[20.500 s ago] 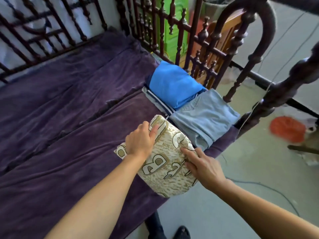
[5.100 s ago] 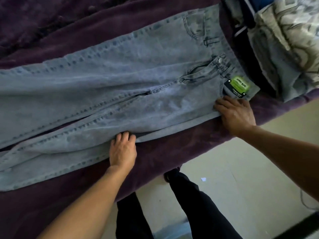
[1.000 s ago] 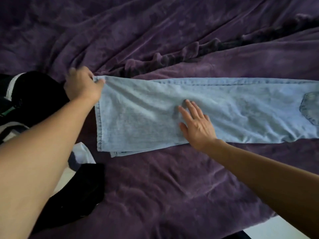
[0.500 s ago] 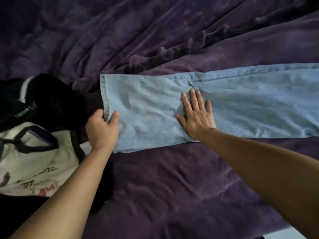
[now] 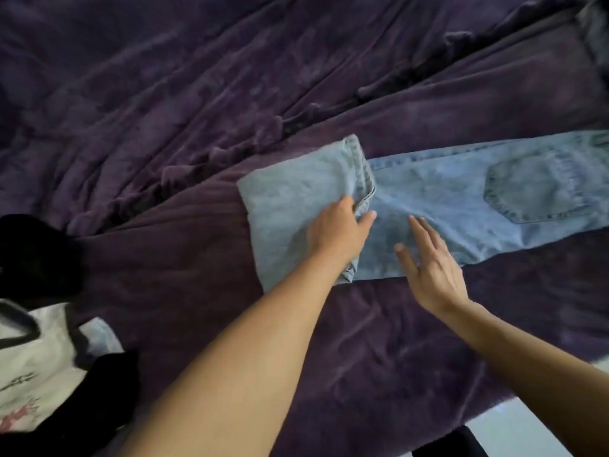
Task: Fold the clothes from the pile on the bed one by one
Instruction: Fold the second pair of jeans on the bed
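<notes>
The left hand point(image 5: 337, 234) gripped the hem end of the light-blue jeans point(image 5: 445, 206), thumb beneath and fingers on top, with the leg section doubled back over the rest of the garment. The right hand point(image 5: 428, 268) was released, fingers spread flat, hovering over or lightly touching the denim just beside the left hand; contact could not be confirmed. The jeans lay lengthwise across the near part of the bed, on a wrinkled purple blanket point(image 5: 197, 94). The folded flap sat at the left end, its stitched hem edge point(image 5: 361, 169) turned up and facing right. A back pocket point(image 5: 534, 189) showed on the unfolded portion, which ran off the right edge of the view.

At the lower left, well apart from the jeans, lay the remaining pile: a black garment point(image 5: 36, 255) and a white printed garment point(image 5: 36, 367) with dark trim, partly overlapping. Both forearms crossed the blanket in the foreground, and the left forearm covered the near corner of the folded flap. A strip of pale floor point(image 5: 527, 430) showed at the lower right, past the bed edge.
</notes>
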`<state>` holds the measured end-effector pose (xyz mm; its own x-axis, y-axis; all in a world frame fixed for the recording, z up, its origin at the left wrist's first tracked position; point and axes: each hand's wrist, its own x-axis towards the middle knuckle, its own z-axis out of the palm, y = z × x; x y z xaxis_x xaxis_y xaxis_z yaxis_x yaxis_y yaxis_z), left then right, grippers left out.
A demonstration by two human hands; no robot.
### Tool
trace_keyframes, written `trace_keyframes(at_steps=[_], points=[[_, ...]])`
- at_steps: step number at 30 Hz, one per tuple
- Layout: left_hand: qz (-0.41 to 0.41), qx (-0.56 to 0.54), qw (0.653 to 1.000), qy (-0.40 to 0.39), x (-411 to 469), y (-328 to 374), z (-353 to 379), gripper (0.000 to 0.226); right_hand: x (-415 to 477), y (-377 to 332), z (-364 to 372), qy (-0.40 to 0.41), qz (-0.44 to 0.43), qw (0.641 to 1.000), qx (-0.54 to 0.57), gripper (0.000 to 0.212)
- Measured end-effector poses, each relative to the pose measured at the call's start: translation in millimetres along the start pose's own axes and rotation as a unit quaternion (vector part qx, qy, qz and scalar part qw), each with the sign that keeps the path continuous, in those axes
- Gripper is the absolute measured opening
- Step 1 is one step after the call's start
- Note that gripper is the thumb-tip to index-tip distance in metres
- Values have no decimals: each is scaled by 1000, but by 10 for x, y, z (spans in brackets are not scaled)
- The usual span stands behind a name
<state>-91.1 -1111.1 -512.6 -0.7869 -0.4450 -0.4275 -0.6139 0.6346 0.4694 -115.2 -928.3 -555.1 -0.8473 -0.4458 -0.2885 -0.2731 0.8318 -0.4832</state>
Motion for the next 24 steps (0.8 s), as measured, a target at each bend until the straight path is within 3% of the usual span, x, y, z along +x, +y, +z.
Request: trace_keyframes(at_steps=[3, 6, 10, 13, 16, 19, 21, 24], points=[[-34, 140, 988, -58, 118, -127, 526, 52, 1, 496, -225, 9, -18, 1000, 19, 54], [-56, 202, 969, -127, 104, -254, 865, 60, 44, 976, -479, 8, -38, 999, 34, 45], [-75, 218, 972, -40, 104, 193, 945, 59, 228, 1541, -970, 46, -34, 997, 42, 36], [15, 215, 976, -17, 116, 834, 1078, 53, 481, 1960, -1532, 139, 47, 989, 24, 39], [94, 183, 977, -54, 128, 1474, 1352, 49, 765, 2431, -2060, 197, 208, 958, 33, 59], [111, 192, 966, -133, 163, 1832, 1679, 53, 964, 2729, -2247, 141, 356, 899, 214, 77], [99, 228, 948, -196, 183, 1870, 1848, 57, 1038, 2769, -2201, 84, 405, 836, 361, 68], [100, 219, 945, -219, 255, 1775, 1889, 56, 1108, 2744, -2126, 69, 390, 822, 410, 50]])
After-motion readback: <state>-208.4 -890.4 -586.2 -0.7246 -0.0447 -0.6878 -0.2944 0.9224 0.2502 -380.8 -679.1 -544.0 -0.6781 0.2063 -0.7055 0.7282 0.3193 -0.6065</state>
